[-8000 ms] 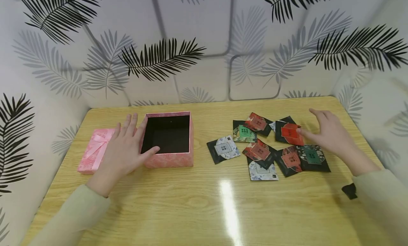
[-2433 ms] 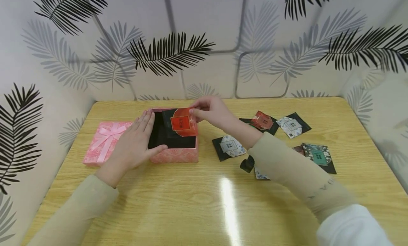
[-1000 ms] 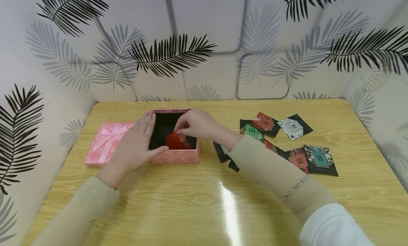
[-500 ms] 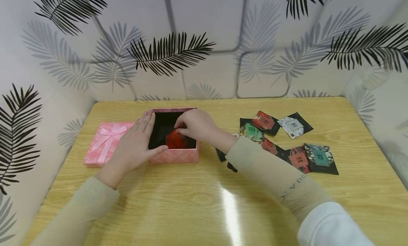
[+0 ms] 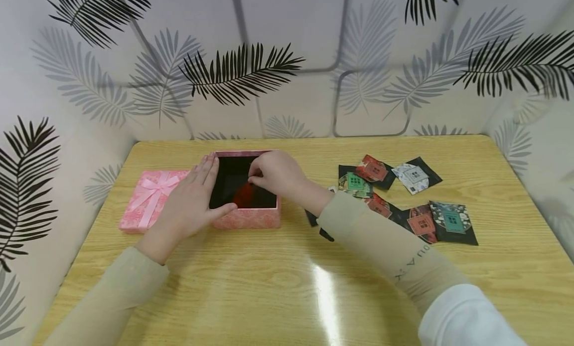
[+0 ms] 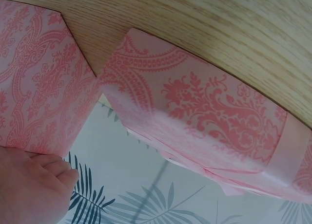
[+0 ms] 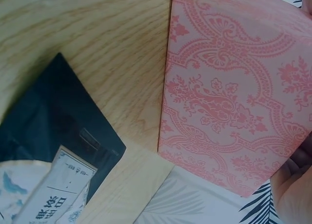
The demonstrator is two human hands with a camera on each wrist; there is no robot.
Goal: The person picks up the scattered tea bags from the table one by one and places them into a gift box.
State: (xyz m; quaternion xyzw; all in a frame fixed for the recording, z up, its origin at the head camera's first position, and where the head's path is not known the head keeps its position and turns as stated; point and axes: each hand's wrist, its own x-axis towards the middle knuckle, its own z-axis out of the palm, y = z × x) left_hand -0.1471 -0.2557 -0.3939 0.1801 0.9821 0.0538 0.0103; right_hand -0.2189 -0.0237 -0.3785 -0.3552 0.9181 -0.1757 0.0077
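Note:
A pink patterned box (image 5: pixel 246 219) with a black inside stands without its lid on the table. My left hand (image 5: pixel 190 201) rests along its left side, fingers straight and thumb at the front rim; the left wrist view shows its fingers against the box wall. Over the box's right side reaches my right hand (image 5: pixel 278 174), its curled thumb and forefinger pinching the upper edge of a red-and-black sachet (image 5: pixel 243 196). That sachet is down inside the box, blurred and dark. In the right wrist view only part of the right hand shows, at the box edge.
The pink lid (image 5: pixel 150 201) with a ribbon bow lies left of the box, partly behind the left hand. Several flat sachets lie to the right, among them a green-labelled one (image 5: pixel 354 182), a white-and-black one (image 5: pixel 414 175) and a teal-labelled one (image 5: pixel 453 221).
From the sachets on the right, my right hand has carried the red-and-black sachet left and lowered it into the box. Over the last second, less of its red shows. The left hand stays at the box.

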